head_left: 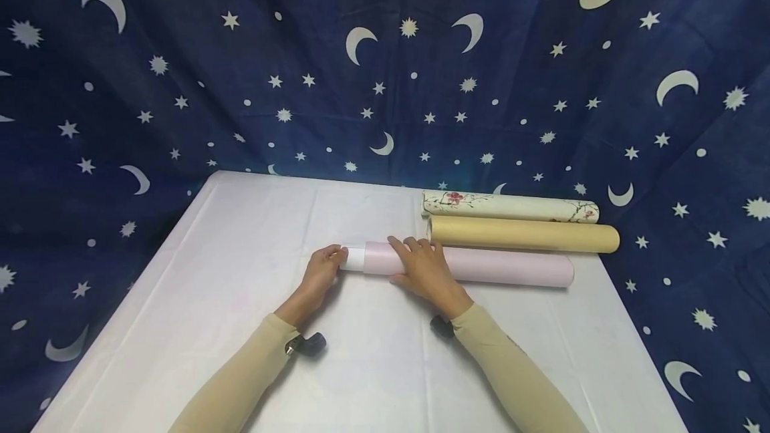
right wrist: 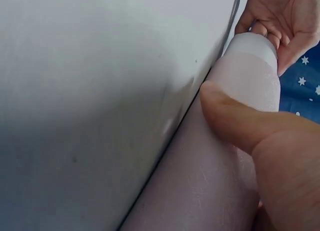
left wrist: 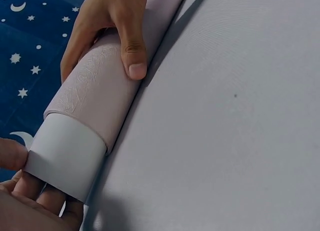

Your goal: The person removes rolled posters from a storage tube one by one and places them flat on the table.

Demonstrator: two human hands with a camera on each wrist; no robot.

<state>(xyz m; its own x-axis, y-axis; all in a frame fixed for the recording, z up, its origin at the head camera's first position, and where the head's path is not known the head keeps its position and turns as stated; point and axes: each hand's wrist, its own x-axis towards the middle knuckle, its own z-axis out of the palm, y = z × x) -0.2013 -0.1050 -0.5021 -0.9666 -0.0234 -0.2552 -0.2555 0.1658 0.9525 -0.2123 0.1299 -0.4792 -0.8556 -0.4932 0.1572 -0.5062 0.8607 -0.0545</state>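
Note:
A pale pink roll of embossed wallpaper (head_left: 511, 267) lies sideways on the table. From its left end sticks out a white cylinder (left wrist: 70, 153), smooth and slightly narrower than the pink layer around it. My left hand (head_left: 321, 272) pinches the rim of this white end, thumb outside and fingertips tucked at its opening, as the left wrist view shows. Further right along the roll, my right hand (head_left: 426, 269) grips the pink wallpaper from above. Its thumb (left wrist: 134, 58) lies along the near side, while its other fingers reach over the far side.
Behind the pink roll lie a yellow roll (head_left: 523, 234) and a cream roll with red blossoms (head_left: 511, 207), side by side. A white cloth covers the table (head_left: 240, 239). A dark blue curtain (head_left: 337, 132) with moons and stars hangs along the table's far edge.

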